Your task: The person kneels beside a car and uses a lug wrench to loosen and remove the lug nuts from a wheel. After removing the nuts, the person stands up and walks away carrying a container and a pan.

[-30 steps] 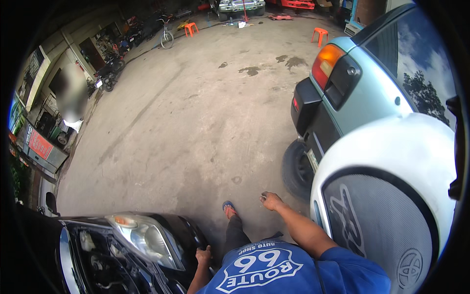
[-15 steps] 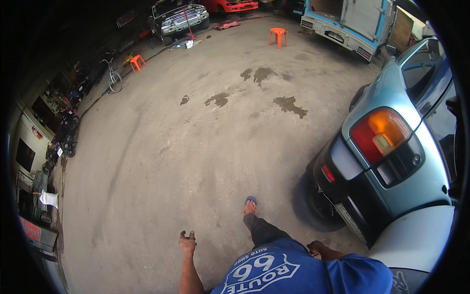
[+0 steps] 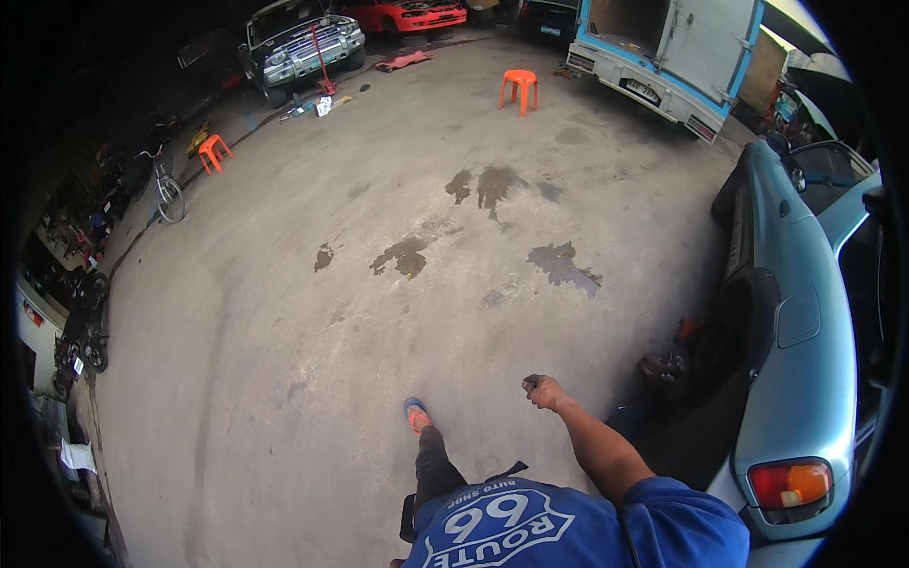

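My right hand [image 3: 543, 390] is held out in front of me over the concrete floor [image 3: 360, 350]. Its fingers are curled in and look dark; whether anything small is inside them cannot be made out. The hand touches nothing around it. My left hand is out of view. One foot in a blue and red flip-flop [image 3: 417, 415] shows ahead of my blue shirt [image 3: 502, 530]. To the right stands a teal car [image 3: 805, 379], with dark mechanical parts [image 3: 666, 367] low beside its shadowed wheel arch.
Dark wet patches [image 3: 566, 265] mark the floor ahead. Two orange stools [image 3: 518, 87] stand farther off, one near a bicycle [image 3: 169, 197]. A box truck [image 3: 653, 71], a silver vehicle [image 3: 303, 47] and a red car [image 3: 407, 13] are at the back. Motorcycles [image 3: 90, 331] line the left.
I have moved forward along the teal car, whose tail light is now lower and nearer the bottom edge. My right hand has swung forward; my left hand, open before, has left the view.
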The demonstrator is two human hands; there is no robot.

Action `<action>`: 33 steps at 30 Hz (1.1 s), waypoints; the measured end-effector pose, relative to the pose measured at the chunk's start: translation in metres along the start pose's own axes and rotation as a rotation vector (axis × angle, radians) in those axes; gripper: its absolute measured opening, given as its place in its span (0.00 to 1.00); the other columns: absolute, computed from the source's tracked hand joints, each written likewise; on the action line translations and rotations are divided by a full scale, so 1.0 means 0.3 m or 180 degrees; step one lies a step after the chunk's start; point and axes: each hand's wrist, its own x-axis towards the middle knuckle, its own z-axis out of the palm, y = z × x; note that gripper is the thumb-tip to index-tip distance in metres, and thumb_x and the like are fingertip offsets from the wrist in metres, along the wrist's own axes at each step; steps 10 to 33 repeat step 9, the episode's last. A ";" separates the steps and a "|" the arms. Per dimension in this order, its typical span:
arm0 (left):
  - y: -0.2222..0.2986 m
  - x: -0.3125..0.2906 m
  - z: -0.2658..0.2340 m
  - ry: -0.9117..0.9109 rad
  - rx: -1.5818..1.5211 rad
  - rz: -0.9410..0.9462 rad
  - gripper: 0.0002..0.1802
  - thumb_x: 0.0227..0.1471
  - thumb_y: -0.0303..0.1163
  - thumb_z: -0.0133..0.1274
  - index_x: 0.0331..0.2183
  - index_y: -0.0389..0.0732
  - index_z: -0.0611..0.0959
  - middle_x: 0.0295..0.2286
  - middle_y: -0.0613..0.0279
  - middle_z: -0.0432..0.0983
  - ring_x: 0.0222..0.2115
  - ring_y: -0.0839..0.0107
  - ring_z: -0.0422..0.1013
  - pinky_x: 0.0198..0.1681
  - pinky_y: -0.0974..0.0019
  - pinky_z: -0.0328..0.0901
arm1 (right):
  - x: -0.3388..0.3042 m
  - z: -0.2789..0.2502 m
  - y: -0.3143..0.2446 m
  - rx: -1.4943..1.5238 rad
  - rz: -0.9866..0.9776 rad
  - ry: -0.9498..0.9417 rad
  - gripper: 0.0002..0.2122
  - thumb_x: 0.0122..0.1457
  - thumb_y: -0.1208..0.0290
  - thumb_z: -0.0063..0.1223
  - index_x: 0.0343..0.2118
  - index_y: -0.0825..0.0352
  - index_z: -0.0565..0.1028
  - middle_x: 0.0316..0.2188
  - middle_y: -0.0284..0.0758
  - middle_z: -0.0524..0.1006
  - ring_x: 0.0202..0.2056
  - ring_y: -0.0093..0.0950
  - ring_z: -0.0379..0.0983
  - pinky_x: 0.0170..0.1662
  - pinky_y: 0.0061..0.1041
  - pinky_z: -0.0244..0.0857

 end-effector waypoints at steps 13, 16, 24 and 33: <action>1.240 0.396 -0.907 -0.0236 0.0469 0.0504 0.36 0.49 0.60 0.57 0.39 0.31 0.83 0.33 0.50 0.82 0.35 0.52 0.79 0.36 0.52 0.73 | 0.562 -0.147 -0.354 0.0200 0.1143 -0.0396 0.19 0.64 0.54 0.46 0.49 0.62 0.76 0.28 0.40 0.80 0.24 0.30 0.76 0.30 0.31 0.74; 1.240 0.396 -0.907 -0.0236 0.0469 0.0504 0.36 0.49 0.60 0.57 0.39 0.31 0.83 0.33 0.50 0.82 0.35 0.52 0.79 0.36 0.52 0.73 | 0.562 -0.147 -0.354 0.0200 0.1143 -0.0396 0.19 0.64 0.54 0.46 0.49 0.62 0.76 0.28 0.40 0.80 0.24 0.30 0.76 0.30 0.31 0.74; 1.240 0.396 -0.907 -0.0236 0.0469 0.0504 0.36 0.49 0.60 0.57 0.39 0.31 0.83 0.33 0.50 0.82 0.35 0.52 0.79 0.36 0.52 0.73 | 0.562 -0.147 -0.354 0.0200 0.1143 -0.0396 0.19 0.64 0.54 0.46 0.49 0.62 0.76 0.28 0.40 0.80 0.24 0.30 0.76 0.30 0.31 0.74; 1.240 0.396 -0.907 -0.0236 0.0469 0.0504 0.36 0.49 0.60 0.57 0.39 0.31 0.83 0.33 0.50 0.82 0.35 0.52 0.79 0.36 0.52 0.73 | 0.562 -0.147 -0.354 0.0200 0.1143 -0.0396 0.19 0.64 0.54 0.46 0.49 0.62 0.76 0.28 0.40 0.80 0.24 0.30 0.76 0.30 0.31 0.74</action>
